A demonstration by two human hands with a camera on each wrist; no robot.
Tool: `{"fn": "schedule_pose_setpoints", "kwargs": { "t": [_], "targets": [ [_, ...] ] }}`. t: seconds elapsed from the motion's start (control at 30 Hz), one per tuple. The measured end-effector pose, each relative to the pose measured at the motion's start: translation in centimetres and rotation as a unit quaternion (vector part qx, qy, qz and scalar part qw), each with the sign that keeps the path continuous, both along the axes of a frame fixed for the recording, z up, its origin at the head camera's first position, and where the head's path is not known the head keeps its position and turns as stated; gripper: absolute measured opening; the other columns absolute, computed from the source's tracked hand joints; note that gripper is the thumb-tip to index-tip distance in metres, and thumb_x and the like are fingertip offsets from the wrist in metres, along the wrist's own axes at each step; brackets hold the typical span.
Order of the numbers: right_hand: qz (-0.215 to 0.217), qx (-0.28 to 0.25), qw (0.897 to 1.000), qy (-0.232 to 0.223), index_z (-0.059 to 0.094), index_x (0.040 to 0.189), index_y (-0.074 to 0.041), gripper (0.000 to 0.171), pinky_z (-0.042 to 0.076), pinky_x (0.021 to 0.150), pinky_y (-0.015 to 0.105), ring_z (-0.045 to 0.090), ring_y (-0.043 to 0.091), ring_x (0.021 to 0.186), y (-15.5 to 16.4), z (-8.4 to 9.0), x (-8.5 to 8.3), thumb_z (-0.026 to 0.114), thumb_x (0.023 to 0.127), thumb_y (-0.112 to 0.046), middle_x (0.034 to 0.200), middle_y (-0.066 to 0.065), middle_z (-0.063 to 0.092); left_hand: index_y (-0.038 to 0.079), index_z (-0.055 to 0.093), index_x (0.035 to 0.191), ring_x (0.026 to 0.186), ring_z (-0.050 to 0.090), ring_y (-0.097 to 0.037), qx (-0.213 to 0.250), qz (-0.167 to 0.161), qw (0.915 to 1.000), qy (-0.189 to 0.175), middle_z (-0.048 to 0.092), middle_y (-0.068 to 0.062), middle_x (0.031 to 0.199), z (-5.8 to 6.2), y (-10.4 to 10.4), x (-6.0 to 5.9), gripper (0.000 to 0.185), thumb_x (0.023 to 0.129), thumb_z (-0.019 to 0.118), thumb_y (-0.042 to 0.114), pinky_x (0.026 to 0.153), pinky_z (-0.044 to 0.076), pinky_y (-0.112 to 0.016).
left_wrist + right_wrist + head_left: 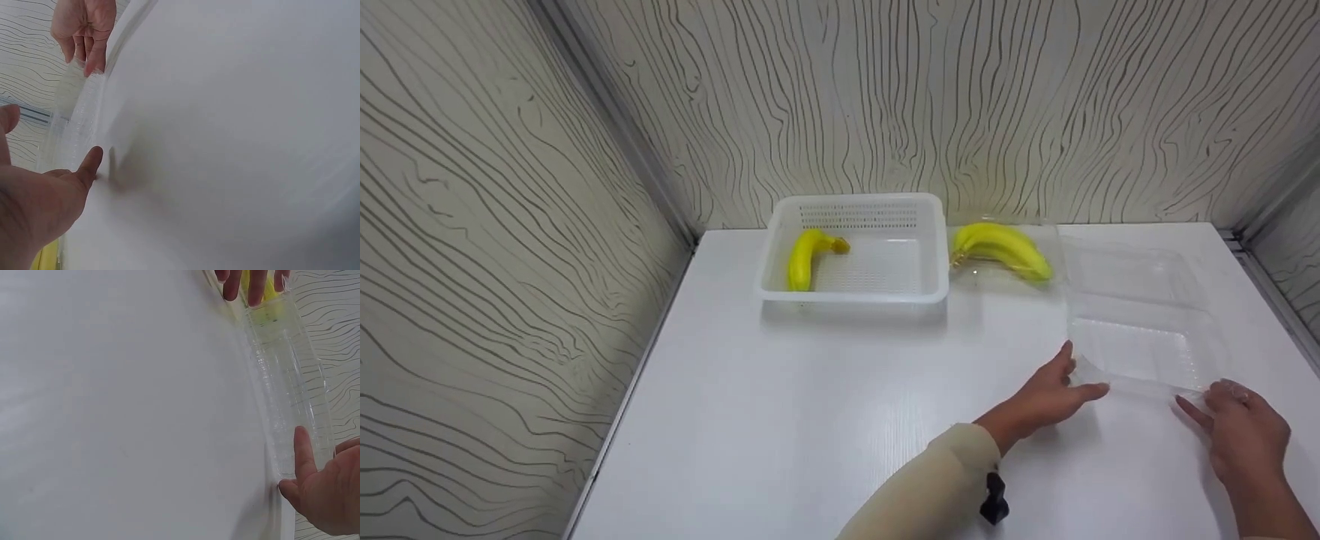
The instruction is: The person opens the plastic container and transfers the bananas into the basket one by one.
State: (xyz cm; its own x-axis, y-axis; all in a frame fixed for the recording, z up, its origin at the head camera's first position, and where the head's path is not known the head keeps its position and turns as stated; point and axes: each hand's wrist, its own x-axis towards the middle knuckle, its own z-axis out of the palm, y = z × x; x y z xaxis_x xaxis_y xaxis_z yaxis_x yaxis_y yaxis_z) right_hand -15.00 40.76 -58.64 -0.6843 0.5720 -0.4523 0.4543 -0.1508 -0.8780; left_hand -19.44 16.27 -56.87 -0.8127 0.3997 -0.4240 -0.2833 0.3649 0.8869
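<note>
A clear plastic clamshell container [1136,349] lies opened out on the right side of the table, its two halves one behind the other. My left hand [1050,390] holds its near left corner, thumb at the front edge and fingers along the side. At the near right corner, my right hand [1249,431] pinches the rim between thumb and fingers. In the right wrist view, the right index finger [304,450] lies straight along the plastic. A yellow banana [1005,247] rests in another clear container behind and left of the hands.
A white plastic basket [855,298] stands at the back of the white table [780,420], with a banana [804,262] inside. Wood-patterned walls [847,97] rise behind and at the sides. The second clear container sits between basket and clamshell.
</note>
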Motion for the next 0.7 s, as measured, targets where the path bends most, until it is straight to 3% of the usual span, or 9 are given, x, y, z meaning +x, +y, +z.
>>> {"fn": "schedule_pose_setpoints", "kwargs": {
  "t": [0.07,0.1,0.2,0.3,0.33,0.4,0.47,0.57,0.7],
  "targets": [
    [0.004,-0.003,1.0,0.007,0.017,0.171,-0.01,0.065,0.059,0.073,0.009,0.014,0.016,0.169,0.1,-0.1,-0.1,0.044,0.114,-0.028,0.173,-0.012,0.028,0.045,0.035,0.163,0.15,0.053,-0.009,0.001,0.0,1.0,0.0,0.053,0.019,0.161,0.0,0.0,0.0,0.074,0.099,0.072,0.045,0.122,0.047,-0.037],
    [0.003,-0.007,1.0,0.011,0.017,0.171,-0.01,0.066,0.059,0.072,0.01,0.013,0.015,0.168,0.2,-0.1,-0.1,0.044,0.114,-0.028,0.171,-0.012,0.032,0.045,0.036,0.163,0.15,0.053,-0.008,0.002,0.001,1.0,0.0,0.053,0.019,0.161,0.0,0.0,0.0,0.074,0.099,0.072,0.045,0.122,0.047,-0.037],
    [-0.005,-0.028,0.999,0.027,0.019,0.171,-0.011,0.066,0.06,0.069,0.013,0.013,0.014,0.168,0.6,-0.1,-0.3,0.047,0.113,-0.025,0.145,-0.024,0.045,0.045,0.037,0.162,0.15,0.053,-0.006,0.003,0.0,1.0,0.0,0.054,0.02,0.16,0.1,-0.1,0.1,0.072,0.099,0.072,0.045,0.122,0.047,-0.036],
    [-0.015,-0.039,0.999,0.031,0.024,0.17,-0.015,0.064,0.06,0.064,0.014,0.015,0.013,0.168,1.0,0.0,-0.7,0.049,0.112,-0.023,0.119,-0.028,0.045,0.045,0.038,0.162,0.149,0.054,-0.005,0.0,-0.004,1.0,0.0,0.055,0.021,0.159,0.1,-0.3,0.1,0.071,0.099,0.071,0.045,0.121,0.048,-0.035],
    [-0.017,-0.04,0.999,0.031,0.027,0.169,-0.017,0.062,0.06,0.063,0.015,0.016,0.012,0.168,1.1,0.0,-0.8,0.049,0.112,-0.023,0.117,-0.028,0.045,0.045,0.039,0.161,0.148,0.054,-0.005,-0.001,-0.006,1.0,0.0,0.055,0.021,0.158,0.1,-0.4,0.1,0.07,0.099,0.071,0.045,0.119,0.05,-0.035],
    [-0.022,-0.041,0.998,0.032,0.041,0.16,-0.024,0.05,0.06,0.063,0.015,0.037,0.011,0.159,1.5,0.0,-1.1,0.05,0.112,-0.023,0.115,-0.025,0.047,0.043,0.043,0.159,0.145,0.057,-0.005,-0.001,-0.007,1.0,0.002,0.058,0.02,0.156,0.1,-0.7,0.3,0.066,0.099,0.071,0.045,0.116,0.053,-0.034],
    [-0.023,-0.046,0.998,0.037,0.05,0.145,-0.028,0.034,0.061,0.064,0.017,0.053,0.005,0.139,1.9,0.0,-1.3,0.05,0.111,-0.022,0.115,-0.022,0.047,0.042,0.05,0.154,0.14,0.061,-0.004,-0.01,-0.004,0.9999,0.011,0.063,0.02,0.15,0.0,-0.9,0.4,0.059,0.099,0.071,0.045,0.112,0.055,-0.033],
    [-0.027,-0.06,0.997,0.044,0.052,0.123,-0.03,0.017,0.062,0.066,0.018,0.052,0.001,0.131,2.5,0.2,-1.8,0.051,0.111,-0.019,0.117,-0.02,0.047,0.038,0.06,0.144,0.13,0.065,-0.003,-0.03,0.005,0.9991,0.03,0.069,0.019,0.139,0.0,-1.6,0.8,0.047,0.1,0.071,0.045,0.107,0.056,-0.031],
    [-0.035,-0.072,0.996,0.039,0.052,0.123,-0.028,0.018,0.063,0.067,0.019,0.048,0.006,0.142,3.2,0.5,-2.5,0.05,0.11,-0.016,0.117,-0.019,0.046,0.033,0.067,0.136,0.117,0.069,0.0,-0.008,0.021,0.9981,0.057,0.073,0.018,0.127,-0.1,-3.4,1.1,0.035,0.102,0.07,0.041,0.096,0.059,-0.027]
  ]
}}
